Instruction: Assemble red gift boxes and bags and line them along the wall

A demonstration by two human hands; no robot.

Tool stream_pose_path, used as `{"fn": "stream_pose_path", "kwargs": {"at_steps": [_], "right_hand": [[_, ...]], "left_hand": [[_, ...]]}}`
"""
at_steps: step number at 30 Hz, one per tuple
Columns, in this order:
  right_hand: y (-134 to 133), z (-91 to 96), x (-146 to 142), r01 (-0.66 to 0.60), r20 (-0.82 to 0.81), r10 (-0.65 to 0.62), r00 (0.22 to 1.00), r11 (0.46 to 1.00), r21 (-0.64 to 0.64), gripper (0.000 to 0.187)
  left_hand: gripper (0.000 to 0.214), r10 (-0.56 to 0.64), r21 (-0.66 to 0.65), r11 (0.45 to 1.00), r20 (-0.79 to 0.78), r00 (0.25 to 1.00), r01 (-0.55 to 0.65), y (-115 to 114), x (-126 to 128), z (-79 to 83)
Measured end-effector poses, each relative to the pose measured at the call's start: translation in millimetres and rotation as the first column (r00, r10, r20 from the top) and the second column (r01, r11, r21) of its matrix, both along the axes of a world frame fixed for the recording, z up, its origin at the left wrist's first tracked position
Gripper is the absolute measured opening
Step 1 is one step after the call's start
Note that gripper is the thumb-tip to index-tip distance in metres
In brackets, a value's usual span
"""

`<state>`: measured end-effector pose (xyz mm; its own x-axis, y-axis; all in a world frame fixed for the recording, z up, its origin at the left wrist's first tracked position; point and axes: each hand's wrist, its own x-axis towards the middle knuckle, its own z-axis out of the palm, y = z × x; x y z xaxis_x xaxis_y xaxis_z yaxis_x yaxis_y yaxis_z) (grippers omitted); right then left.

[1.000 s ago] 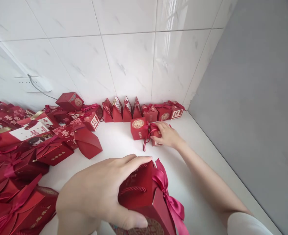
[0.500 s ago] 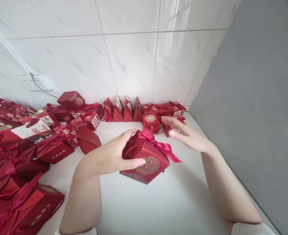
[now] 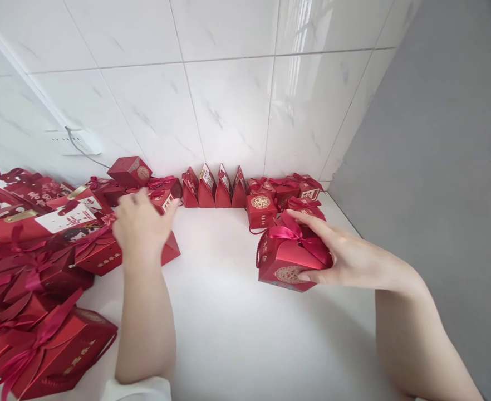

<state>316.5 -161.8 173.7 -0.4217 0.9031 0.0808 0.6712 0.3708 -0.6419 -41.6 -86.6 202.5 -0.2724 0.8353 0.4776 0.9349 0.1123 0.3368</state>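
My right hand [image 3: 345,256] grips a red gift box [image 3: 285,262] by its right side, thumb on the front near a round gold emblem. A magenta ribbon bow [image 3: 299,238] is tied on top of that box, and a cord handle hangs at its left. My left hand [image 3: 143,220] is over the pile of red boxes at the left, fingers apart, with no box in its grasp that I can see. Just beyond it are a small box with a white label [image 3: 167,204] and a red box lying on its side [image 3: 170,249], partly hidden by the hand.
Four-sided pointed red boxes [image 3: 206,189] stand in a row against the tiled wall [image 3: 229,111]. Several ribboned boxes [image 3: 261,209] cluster at the back right, beside a grey panel [image 3: 429,184]. Many more red boxes [image 3: 65,351] crowd the white table's [image 3: 229,334] left side.
The ribboned gift box has passed from my left hand to my right and moved rightward. My left hand has let go and swung left over the pile.
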Motion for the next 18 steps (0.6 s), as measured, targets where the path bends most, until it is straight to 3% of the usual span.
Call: {"fn": "stream_pose_path", "kwargs": {"at_steps": [1, 2, 4, 6, 7, 10, 12, 15, 18], "right_hand": [[-2, 0.7, 3, 0.022, 0.003, -0.022, 1.0, 1.0, 0.006, 0.098], [-3, 1.2, 6, 0.039, -0.003, -0.039, 0.999, 0.999, 0.007, 0.097], [-4, 1.7, 11, 0.056, -0.024, -0.056, 0.998, 0.998, 0.001, 0.097], [-4, 1.6, 14, 0.055, -0.039, -0.054, 0.998, 0.999, 0.001, 0.097], [-3, 1.5, 15, 0.052, -0.042, -0.051, 0.998, 0.999, 0.005, 0.097], [-3, 0.8, 16, 0.045, -0.039, -0.044, 0.998, 0.999, 0.019, 0.097], [-4, 0.6, 16, 0.038, -0.031, -0.037, 0.999, 0.999, 0.016, 0.097], [-5, 0.7, 17, 0.035, -0.009, -0.035, 0.999, 0.999, 0.016, 0.096], [-7, 1.3, 19, 0.032, -0.007, -0.032, 0.999, 0.999, 0.015, 0.096]], "left_hand": [[0.078, 0.098, -0.027, 0.995, 0.016, 0.995, -0.097, 8, -19, -3.2], [0.076, 0.143, -0.137, 0.981, 0.048, 0.989, -0.135, 15, -37, -7.2], [0.061, 0.237, -0.454, 0.881, 0.186, 0.954, -0.13, 29, -65, -15.7], [0.045, 0.306, -0.612, 0.79, 0.346, 0.887, -0.034, 40, -79, -22.5], [0.039, 0.321, -0.628, 0.778, 0.4, 0.858, 0.002, 44, -80, -24.8], [0.029, 0.287, -0.561, 0.827, 0.471, 0.834, 0.032, 53, -69, -28.2], [0.028, 0.262, -0.521, 0.852, 0.495, 0.829, 0.042, 58, -59, -30.7], [0.027, 0.177, -0.479, 0.865, 0.565, 0.806, 0.146, 66, -51, -39.2], [0.031, 0.096, -0.436, 0.881, 0.547, 0.832, 0.184, 76, -49, -53.7]]}}
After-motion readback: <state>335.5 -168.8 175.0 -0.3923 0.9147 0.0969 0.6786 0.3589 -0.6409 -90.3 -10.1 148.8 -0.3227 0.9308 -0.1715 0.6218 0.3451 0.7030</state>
